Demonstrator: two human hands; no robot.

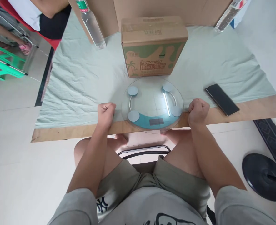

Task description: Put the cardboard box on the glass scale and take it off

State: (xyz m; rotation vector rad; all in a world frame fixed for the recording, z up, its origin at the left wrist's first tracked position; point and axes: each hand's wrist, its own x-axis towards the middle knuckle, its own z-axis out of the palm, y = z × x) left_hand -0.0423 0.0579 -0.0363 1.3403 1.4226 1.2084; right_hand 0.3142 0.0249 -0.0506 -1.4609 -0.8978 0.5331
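A round glass bathroom scale (149,103) lies at the table's front edge, with a blue band and a dark display on its near side. To its left my left hand (106,114) rests on the table as a fist, apart from the glass. My right hand (198,110), also a fist, rests just right of the scale, close to its rim. Neither fist shows anything in it. Right behind the scale stands a closed cardboard box (154,50) with green printing and the word COCONUT. A dark phone (222,99) lies to the right of my right hand.
A clear bottle with a green label (93,28) stands at the back left, another bottle (229,17) at the back right. Cardboard panels (140,7) rise behind the box. A green stool (6,59) and another person's arm (50,6) are at the left. A black round base (264,176) stands on the floor.
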